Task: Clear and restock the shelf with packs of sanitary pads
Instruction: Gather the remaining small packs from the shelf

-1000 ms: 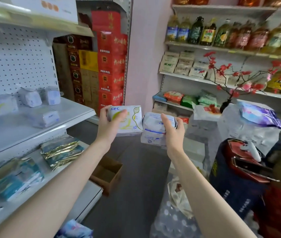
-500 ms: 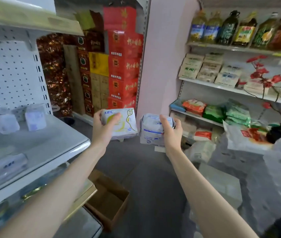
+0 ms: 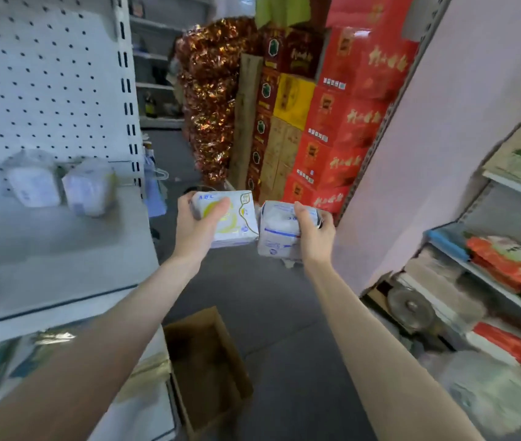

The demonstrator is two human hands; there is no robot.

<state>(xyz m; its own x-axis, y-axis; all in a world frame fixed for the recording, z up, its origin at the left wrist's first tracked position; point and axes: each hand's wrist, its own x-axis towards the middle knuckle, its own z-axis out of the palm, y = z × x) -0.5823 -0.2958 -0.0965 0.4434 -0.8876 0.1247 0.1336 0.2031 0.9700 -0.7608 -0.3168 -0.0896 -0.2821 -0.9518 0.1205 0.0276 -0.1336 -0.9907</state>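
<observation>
The shelf [image 3: 62, 249] is coming closer. The left hand [image 3: 200, 232] is gripping a yellow-printed pad pack [image 3: 238, 219], the right hand [image 3: 315, 238] a blue-printed pack [image 3: 276, 238]; most restocking, I think, is remaining.

Pink pillar [image 3: 443, 148]: upright, right of centre.
Red cartons [image 3: 345, 122]: stacked high against the pillar's left side.
Yellow carton [image 3: 294, 100]: left of the pillar, in the same stack.
Coppery foil heap [image 3: 211, 100]: further left, beyond the cartons.
Open cardboard box [image 3: 208, 361]: on the floor, nearer than the pillar and to its left.
Orange packets [image 3: 501, 259]: on racking right of the pillar.
</observation>
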